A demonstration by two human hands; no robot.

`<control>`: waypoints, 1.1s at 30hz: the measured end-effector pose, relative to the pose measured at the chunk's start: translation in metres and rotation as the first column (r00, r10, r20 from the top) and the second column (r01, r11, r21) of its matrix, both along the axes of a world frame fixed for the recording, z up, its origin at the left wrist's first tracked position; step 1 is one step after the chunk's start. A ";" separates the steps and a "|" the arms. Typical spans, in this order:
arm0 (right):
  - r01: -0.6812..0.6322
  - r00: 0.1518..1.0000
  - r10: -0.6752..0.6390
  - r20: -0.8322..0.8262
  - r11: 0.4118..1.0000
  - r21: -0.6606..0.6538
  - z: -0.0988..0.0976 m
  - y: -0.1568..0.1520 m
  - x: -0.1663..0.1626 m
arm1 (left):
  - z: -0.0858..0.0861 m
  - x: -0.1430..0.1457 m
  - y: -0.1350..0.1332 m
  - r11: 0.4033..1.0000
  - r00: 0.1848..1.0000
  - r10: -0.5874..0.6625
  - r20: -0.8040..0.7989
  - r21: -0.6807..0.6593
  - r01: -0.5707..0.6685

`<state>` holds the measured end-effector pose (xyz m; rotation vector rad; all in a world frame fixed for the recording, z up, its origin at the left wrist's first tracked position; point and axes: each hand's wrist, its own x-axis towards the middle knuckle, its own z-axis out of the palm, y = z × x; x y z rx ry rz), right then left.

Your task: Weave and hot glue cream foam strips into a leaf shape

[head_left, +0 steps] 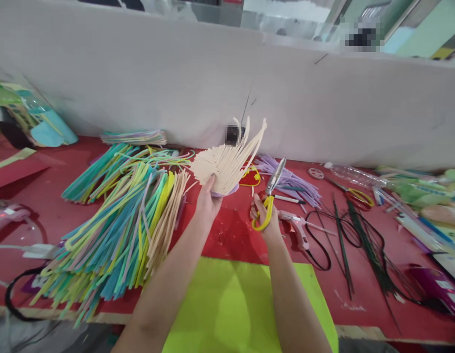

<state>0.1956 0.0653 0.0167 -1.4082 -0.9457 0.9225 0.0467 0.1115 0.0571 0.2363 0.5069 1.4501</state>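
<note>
My left hand [209,196] pinches a fan-shaped piece made of cream pipe cleaners [220,164] laid side by side, with loose strands sticking up at its upper right. A bit of purple shows beneath its lower edge. In my right hand [268,220] are scissors [266,215] with yellow handles, blades pointing up and away from me, apart from the cream piece. Behind the scissors lies a bunch of purple pipe cleaners [299,184]. A pink and white glue gun [299,230] rests just right of my right hand, near a white pen [286,199].
A large heap of coloured pipe cleaners [117,230] covers the left of the red table [227,240]. Green wire stems [370,250], a black cable and a second pair of scissors [359,196] lie at right. A yellow-green sheet [230,304] is in front; a pale partition [157,78] stands behind.
</note>
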 end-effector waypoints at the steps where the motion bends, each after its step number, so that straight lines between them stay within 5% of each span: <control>1: -0.002 0.999 0.003 -0.040 1.000 0.011 0.001 -0.002 -0.003 | 0.007 0.003 0.002 1.000 1.000 -0.003 -0.009 0.030 0.003; 7: -0.082 0.988 0.084 -0.130 0.996 0.019 -0.002 -0.016 -0.015 | 0.030 0.014 0.000 0.997 0.995 0.076 -0.071 0.031 -0.074; 13: -0.150 0.988 0.149 -0.041 0.988 -0.024 -0.001 -0.030 -0.023 | 0.041 0.013 -0.004 0.992 0.989 0.119 -0.090 0.057 -0.114; 33: -0.134 0.990 0.130 -0.049 0.989 -0.070 0.000 -0.030 -0.022 | 0.029 0.025 -0.008 0.994 0.974 0.082 -0.210 0.086 -0.065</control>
